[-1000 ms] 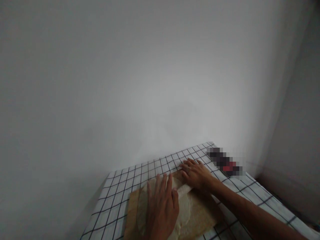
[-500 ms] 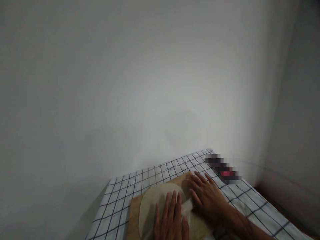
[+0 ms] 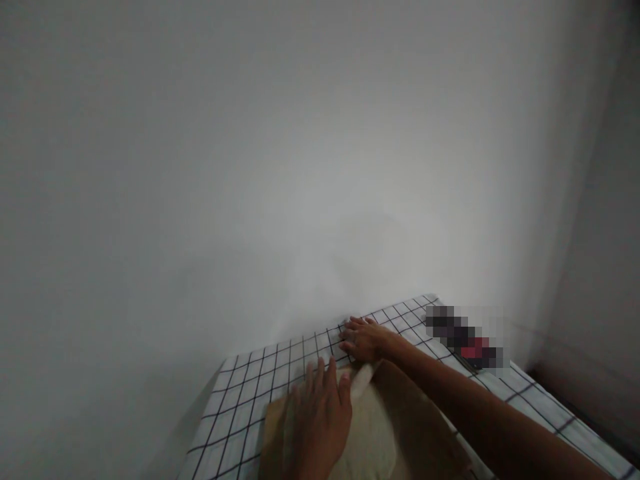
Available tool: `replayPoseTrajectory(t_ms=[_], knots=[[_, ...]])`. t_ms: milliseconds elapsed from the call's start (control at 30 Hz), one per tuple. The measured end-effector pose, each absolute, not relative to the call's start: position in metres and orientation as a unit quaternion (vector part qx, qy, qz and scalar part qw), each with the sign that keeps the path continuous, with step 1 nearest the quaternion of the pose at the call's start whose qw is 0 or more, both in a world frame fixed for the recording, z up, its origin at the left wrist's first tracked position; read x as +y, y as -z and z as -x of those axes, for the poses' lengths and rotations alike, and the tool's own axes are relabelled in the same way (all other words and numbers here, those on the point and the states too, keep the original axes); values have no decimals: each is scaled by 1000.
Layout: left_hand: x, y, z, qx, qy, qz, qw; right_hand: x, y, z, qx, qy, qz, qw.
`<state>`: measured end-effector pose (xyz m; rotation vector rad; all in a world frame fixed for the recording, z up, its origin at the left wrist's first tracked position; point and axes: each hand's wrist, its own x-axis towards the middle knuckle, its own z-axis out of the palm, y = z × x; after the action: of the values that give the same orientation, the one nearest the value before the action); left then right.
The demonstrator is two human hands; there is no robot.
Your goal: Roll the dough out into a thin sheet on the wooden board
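A pale rolled-out sheet of dough (image 3: 371,433) lies on a wooden board (image 3: 273,423). Over its left side is my left hand (image 3: 324,410), fingers stretched forward, slightly smeared by motion. A short length of a pale rod (image 3: 362,379), likely a rolling pin, shows between my hands; the rest of it is hidden. My right hand (image 3: 364,339) reaches past the board's far edge with its fingers spread, above the checked cloth. The rod seems to run under or near my right wrist. Neither hand has its fingers wrapped around anything.
A white cloth with dark checked lines (image 3: 235,400) covers the table. A pixelated dark and red item (image 3: 465,340) lies near the right edge. The white wall (image 3: 300,200) stands directly behind the table.
Both hands have moved forward, away from me, the right one farthest, past the board's far edge. The pale rod has moved forward with them across the dough.
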<state>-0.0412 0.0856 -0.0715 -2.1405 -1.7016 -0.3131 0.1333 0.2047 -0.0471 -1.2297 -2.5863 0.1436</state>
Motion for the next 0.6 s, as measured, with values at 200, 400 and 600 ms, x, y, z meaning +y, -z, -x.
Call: replayPoseTrajectory(t_ms=[200,400,600], knots=[[70,78,30,-567,151,779,220,186,56,-150,-877,-50,453,152],[65,76,26,-541,163,797,212,158,51,-164,-859,-46,486,155],[60,74,27,-505,190,809,234,131,49,-173,-839,-33,519,163]])
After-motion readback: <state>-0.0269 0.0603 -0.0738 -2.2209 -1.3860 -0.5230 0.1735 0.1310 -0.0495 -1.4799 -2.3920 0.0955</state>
